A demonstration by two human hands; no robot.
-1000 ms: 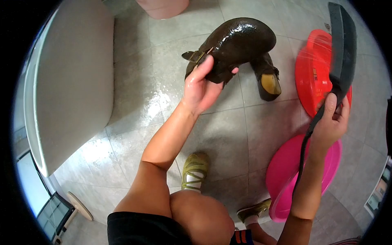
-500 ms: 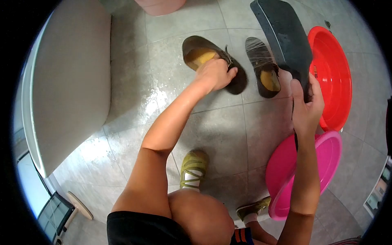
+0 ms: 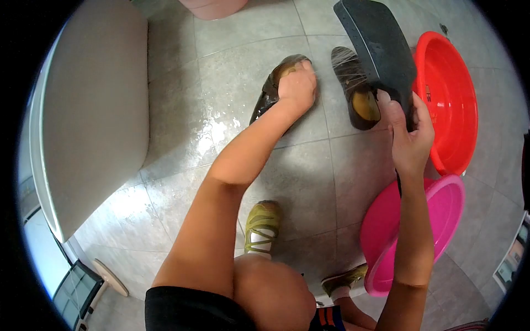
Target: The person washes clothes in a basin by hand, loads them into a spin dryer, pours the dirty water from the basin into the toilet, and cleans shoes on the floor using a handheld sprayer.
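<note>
My left hand [image 3: 298, 88] is closed on the rim of a dark shoe [image 3: 270, 91] low over the wet tiles. This shoe's opening points away from me and its toe toward the lower left, partly behind my forearm. My right hand [image 3: 413, 135] grips the handle of a wide black shower head [image 3: 378, 44]. Thin streams of water leave its left side. Beneath it, a second dark shoe [image 3: 363, 105] with a yellowish insole sits on the floor, partly covered by the shower head.
A red basin [image 3: 461, 105] stands at the right, with a pink basin [image 3: 372, 229] nearer me. A large white tub-like fixture [image 3: 99, 99] fills the left. Part of a pale pink bucket [image 3: 214, 8] shows at the top. The grey tile floor [image 3: 298, 171] is wet.
My left hand has turned the shoe round, so its toe has swung from the lower right to the lower left. The shower head in my right hand has shifted slightly left.
</note>
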